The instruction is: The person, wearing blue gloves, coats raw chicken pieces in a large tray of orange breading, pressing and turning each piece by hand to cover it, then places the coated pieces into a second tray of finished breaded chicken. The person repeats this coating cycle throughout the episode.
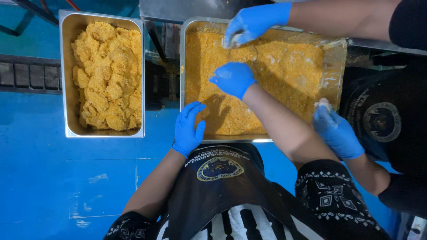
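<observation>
A steel tray (183, 66) filled with orange breadcrumbs (284, 71) stands in front of me. My left hand (189, 129), in a blue glove, rests flat on the tray's near left corner with fingers spread and nothing in it. My right hand (233, 79), also gloved, is down on the crumbs near the tray's middle. Its fingers curl under and hide whatever lies beneath. A second steel tray (66, 89) to the left holds several breaded pieces (109, 75).
Another person stands at the right in dark clothes. One of their gloved hands (253, 22) holds a pale piece at the tray's far rim, and the other hand (336, 132) is at the right end. The floor (66, 178) below is blue.
</observation>
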A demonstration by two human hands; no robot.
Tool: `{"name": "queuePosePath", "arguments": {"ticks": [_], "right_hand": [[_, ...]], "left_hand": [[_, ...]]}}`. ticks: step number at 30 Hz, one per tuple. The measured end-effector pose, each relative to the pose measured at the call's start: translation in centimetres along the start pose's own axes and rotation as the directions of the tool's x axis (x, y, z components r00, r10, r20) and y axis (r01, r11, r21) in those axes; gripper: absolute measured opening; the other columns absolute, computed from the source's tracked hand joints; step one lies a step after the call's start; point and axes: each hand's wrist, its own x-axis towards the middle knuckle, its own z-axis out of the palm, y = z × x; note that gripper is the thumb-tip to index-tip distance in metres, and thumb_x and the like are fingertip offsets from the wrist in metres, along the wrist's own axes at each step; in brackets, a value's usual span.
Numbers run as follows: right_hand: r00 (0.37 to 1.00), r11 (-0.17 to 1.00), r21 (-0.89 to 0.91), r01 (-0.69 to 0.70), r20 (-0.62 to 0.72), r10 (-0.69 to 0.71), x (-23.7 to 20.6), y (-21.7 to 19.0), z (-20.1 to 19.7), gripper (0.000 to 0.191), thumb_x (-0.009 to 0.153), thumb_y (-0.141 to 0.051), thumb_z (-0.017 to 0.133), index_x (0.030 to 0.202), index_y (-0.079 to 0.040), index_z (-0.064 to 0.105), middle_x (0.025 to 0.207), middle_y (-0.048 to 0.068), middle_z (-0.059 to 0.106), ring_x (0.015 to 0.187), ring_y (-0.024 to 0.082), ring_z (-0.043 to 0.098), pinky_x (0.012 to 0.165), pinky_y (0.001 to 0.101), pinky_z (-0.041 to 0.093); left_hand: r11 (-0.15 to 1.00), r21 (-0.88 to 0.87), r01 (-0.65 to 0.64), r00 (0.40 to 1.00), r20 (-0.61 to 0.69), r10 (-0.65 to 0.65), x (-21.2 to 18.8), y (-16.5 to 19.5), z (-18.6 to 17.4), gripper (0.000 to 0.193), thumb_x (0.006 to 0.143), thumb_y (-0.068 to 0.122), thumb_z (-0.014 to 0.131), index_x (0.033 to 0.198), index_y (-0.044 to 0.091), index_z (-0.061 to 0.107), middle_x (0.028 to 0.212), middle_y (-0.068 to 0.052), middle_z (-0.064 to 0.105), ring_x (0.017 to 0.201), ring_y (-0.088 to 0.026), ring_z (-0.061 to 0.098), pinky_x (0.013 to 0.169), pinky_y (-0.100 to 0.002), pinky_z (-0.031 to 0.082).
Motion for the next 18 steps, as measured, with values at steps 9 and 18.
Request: {"name": "queuePosePath", "arguments": {"ticks": [9, 18], "right_hand": [[0.955, 0.981, 0.185, 0.060, -0.295, -0.002, -9.1, -3.2, 8.3, 0.029, 0.085, -0.034, 0.073, 0.104, -0.012, 0.071, 0.102, 0.013, 0.069, 0.104, 0.038, 0.064, 0.089, 0.0531, 0.047], [0.965, 0.926, 0.356, 0.126, -0.261, -0.031, -11.8, -4.8, 10.6, 0.054, 0.085, -0.029, 0.075, 0.134, -0.011, 0.062, 0.135, 0.023, 0.058, 0.125, 0.042, 0.054, 0.104, 0.0520, 0.044]], "left_hand": [[0.999, 0.032, -0.016, 0.999, -0.030, 0.017, -0.6, -0.9, 0.8, 0.036, 0.095, 0.020, 0.065, 0.130, 0.011, 0.062, 0.130, -0.016, 0.062, 0.124, -0.037, 0.057, 0.106, -0.047, 0.045], [0.998, 0.051, -0.039, 0.999, -0.003, 0.039, -0.4, -1.1, 0.7, 0.033, 0.100, 0.026, 0.060, 0.129, 0.009, 0.061, 0.129, -0.018, 0.061, 0.127, -0.039, 0.055, 0.109, -0.048, 0.043]]}}
